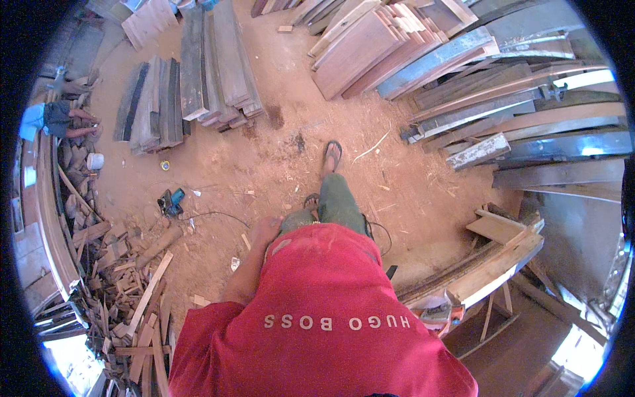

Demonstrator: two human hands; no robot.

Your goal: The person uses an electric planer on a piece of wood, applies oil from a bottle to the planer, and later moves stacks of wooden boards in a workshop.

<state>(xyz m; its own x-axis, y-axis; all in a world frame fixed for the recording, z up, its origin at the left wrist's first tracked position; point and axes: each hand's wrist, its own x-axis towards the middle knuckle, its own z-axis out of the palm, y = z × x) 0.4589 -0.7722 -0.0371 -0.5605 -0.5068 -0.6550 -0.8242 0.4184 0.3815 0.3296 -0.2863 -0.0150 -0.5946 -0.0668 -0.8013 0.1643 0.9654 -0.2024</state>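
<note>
My left hand (266,228) hangs low at my left hip, against the green trousers (340,208). Its fingers are too small and partly hidden to tell whether they are apart or closed, and no object shows in it. My right hand is out of sight behind the red shirt (324,278). A dark flat tip (391,272) pokes out beside my right hip; what it belongs to is hidden. On the ground to my left lies a blue-and-black power tool (172,202), with a dark cable (218,213) running from it toward my legs.
Stacked planks (221,73) lie ahead to the left. Boards (360,49) lean in rows ahead and right. Wood offcuts (142,298) heap up at left, near a white bucket (95,161). A wooden bench (489,271) stands close on my right. Another person (59,119) is at far left.
</note>
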